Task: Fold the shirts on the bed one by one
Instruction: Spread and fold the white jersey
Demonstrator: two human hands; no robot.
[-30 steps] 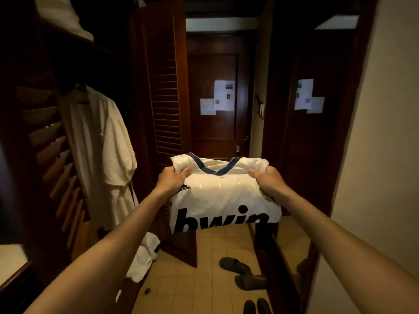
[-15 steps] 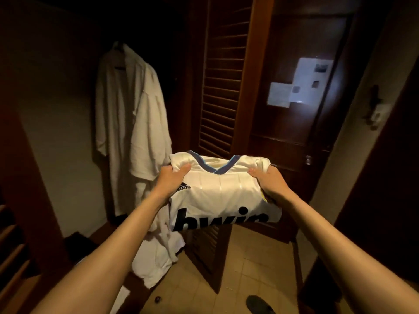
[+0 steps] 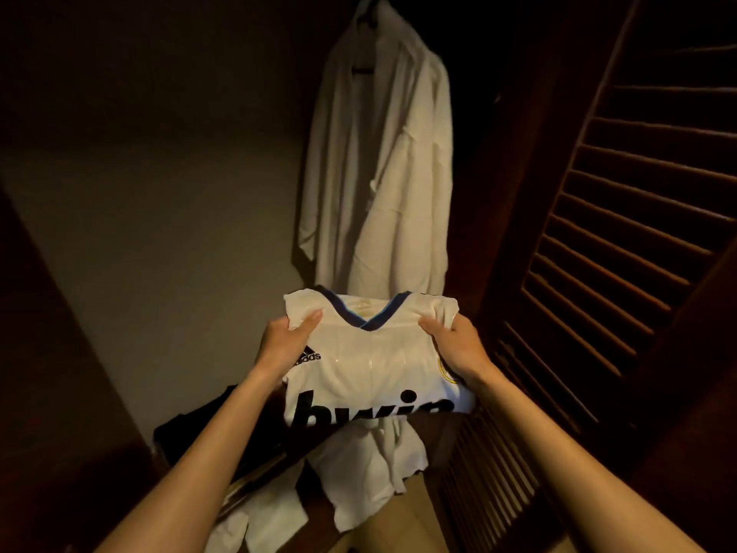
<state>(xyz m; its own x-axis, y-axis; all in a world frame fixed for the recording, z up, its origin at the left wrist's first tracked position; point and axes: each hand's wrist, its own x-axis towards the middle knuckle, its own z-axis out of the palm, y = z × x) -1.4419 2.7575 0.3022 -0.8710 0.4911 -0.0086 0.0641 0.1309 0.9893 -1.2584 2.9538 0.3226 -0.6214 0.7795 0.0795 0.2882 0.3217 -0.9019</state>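
A folded white football shirt (image 3: 373, 361) with a blue V-neck and black lettering is held out flat in front of me, inside an open wardrobe. My left hand (image 3: 285, 343) grips its left shoulder edge, thumb on top. My right hand (image 3: 454, 345) grips the right shoulder edge the same way. The bed is not in view.
A white bathrobe (image 3: 383, 161) hangs at the back of the wardrobe, its hem trailing to the floor below the shirt. A louvred wooden door (image 3: 622, 241) stands open on the right. Dark folded items (image 3: 195, 429) lie low on the left beside a wooden side panel.
My view has swung left and into the wardrobe; the room door and sandals have left the frame. The shirt stays gripped by both hands and now sits in front of the robe.
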